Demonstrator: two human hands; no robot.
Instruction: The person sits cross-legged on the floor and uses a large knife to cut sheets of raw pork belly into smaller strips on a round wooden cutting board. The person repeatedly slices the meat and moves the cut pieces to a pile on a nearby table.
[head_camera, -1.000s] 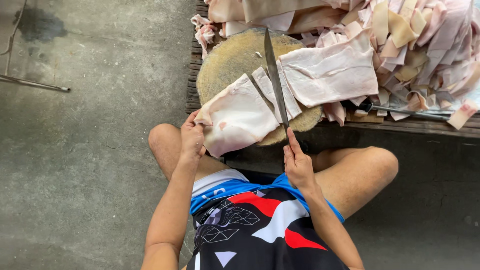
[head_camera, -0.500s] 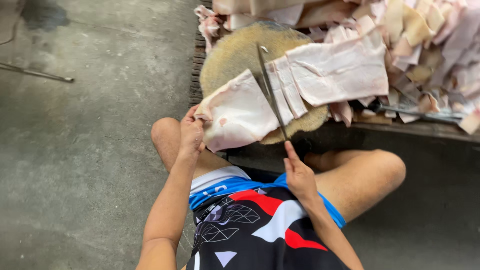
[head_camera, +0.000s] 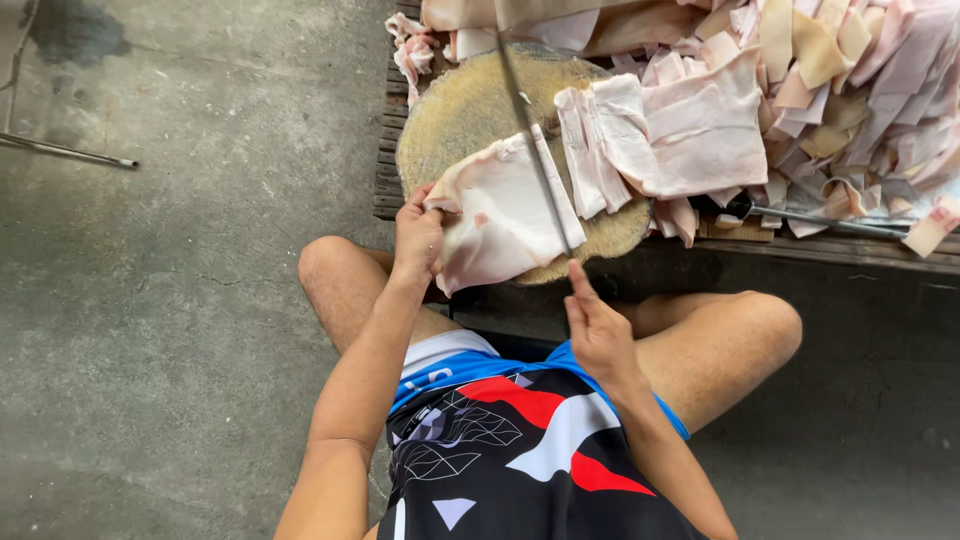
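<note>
Gripping pale pink pork skin slab (head_camera: 505, 215), left hand (head_camera: 418, 238), right hand (head_camera: 597, 330) clasping knife (head_camera: 530, 135)

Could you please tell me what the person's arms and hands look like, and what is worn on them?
Both arms are bare, with no sleeves reaching them. The left hand and right hand wear no gloves, rings or watch that show.

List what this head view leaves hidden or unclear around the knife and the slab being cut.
- Knife handle: covered by the right hand.
- Knife tip: cut off by the top edge of the frame.
- Left hand fingers: tucked under the edge of the pale slab, so their hold is unseen.
- Round chopping block: its middle lies under the slab and cut strips.
- Dark tool on the bench: half buried in the heap of strips.
</note>
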